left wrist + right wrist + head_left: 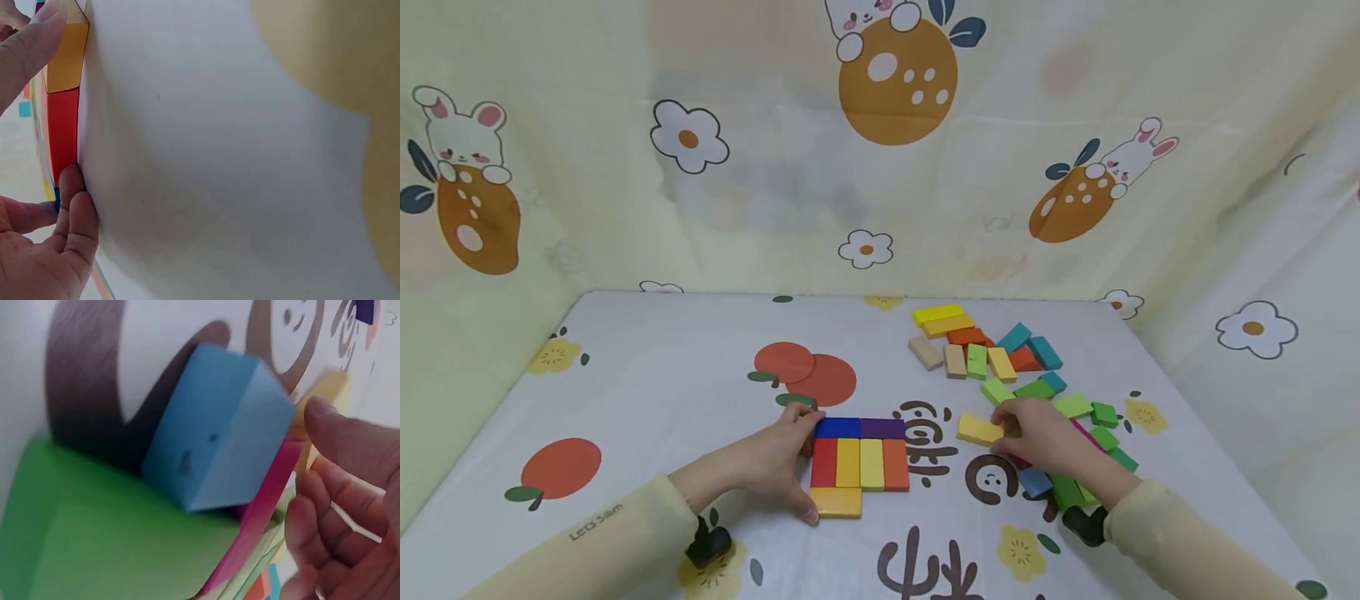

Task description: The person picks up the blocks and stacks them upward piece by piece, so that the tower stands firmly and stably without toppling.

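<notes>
"Yellow block (977, 429) by the right hand (1043, 433): is it properly held?"

"Yes, pinched at its right end between thumb and bent fingers, the other end sticking out. It lies somewhat right of the middle of the worktop (662, 367), between the panel of blocks (848, 462) and the loose ones strewn towards the right edge"

"And the left hand (775, 454)?"

"Spread wide down the panel's left side, thumb against the amber block (837, 503), fingertips up by the blue block (837, 427). It lifts nothing; I'd call it a brace. The panel itself sits well apart from the left, right and far edges"

"So how would you handle this neatly?"

"Raise the piece before carrying it. In the right wrist view the light-blue block (219, 431) and a magenta block (269, 494) are near those fingers, and a low drag might knock them. If it's to sit against others, lower it flat, then nudge gently with the left hand taking the push; a hard shove could part the joints beside the red block (823, 462)"
</notes>
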A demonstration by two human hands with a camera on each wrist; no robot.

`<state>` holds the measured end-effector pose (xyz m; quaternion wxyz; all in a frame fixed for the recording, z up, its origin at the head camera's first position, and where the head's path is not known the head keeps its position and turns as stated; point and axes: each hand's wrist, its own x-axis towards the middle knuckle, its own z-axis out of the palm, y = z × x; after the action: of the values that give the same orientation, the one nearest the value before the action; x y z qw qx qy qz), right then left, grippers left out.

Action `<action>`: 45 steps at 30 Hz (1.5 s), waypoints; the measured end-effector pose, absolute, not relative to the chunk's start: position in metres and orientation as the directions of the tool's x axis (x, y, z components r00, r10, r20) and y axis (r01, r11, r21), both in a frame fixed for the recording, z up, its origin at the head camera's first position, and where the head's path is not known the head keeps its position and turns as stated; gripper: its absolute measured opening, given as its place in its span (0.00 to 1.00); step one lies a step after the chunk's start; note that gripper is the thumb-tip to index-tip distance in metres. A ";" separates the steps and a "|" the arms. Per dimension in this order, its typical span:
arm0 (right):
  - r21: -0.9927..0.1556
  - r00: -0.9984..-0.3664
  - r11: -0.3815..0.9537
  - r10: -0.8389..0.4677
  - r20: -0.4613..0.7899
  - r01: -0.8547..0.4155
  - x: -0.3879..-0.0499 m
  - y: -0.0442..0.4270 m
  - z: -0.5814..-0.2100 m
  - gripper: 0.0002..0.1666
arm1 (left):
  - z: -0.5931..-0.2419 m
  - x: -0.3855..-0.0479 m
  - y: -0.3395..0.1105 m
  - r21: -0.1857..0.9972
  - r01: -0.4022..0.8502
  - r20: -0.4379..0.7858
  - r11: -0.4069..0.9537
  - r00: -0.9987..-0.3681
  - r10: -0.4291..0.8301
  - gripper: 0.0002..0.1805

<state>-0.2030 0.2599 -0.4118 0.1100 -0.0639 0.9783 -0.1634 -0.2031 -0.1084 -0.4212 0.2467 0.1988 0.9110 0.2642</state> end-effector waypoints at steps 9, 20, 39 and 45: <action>-0.405 -0.940 0.901 -0.261 -0.219 -0.156 -0.199 0.251 -0.411 0.19 | -0.423 -0.203 -0.109 0.571 0.240 -0.344 0.785 -0.798 0.494 0.67; -0.312 -0.906 0.911 -0.351 -0.236 -0.271 -0.172 0.224 -0.409 0.16 | -0.424 -0.204 -0.111 0.572 0.259 -0.323 0.778 -0.801 0.505 0.68; -0.373 -0.934 0.904 -0.296 -0.201 -0.207 -0.145 0.175 -0.415 0.19 | -0.422 -0.202 -0.108 0.567 0.251 -0.331 0.785 -0.803 0.496 0.67; -0.367 -0.930 0.902 -0.311 -0.195 -0.225 -0.143 0.168 -0.416 0.19 | -0.423 -0.202 -0.109 0.562 0.250 -0.330 0.788 -0.806 0.491 0.68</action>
<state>-0.1434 0.1680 -0.4162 0.1256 -0.1385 0.9672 -0.1720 -0.2022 -0.1088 -0.4228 0.2367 0.2025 0.9155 0.2545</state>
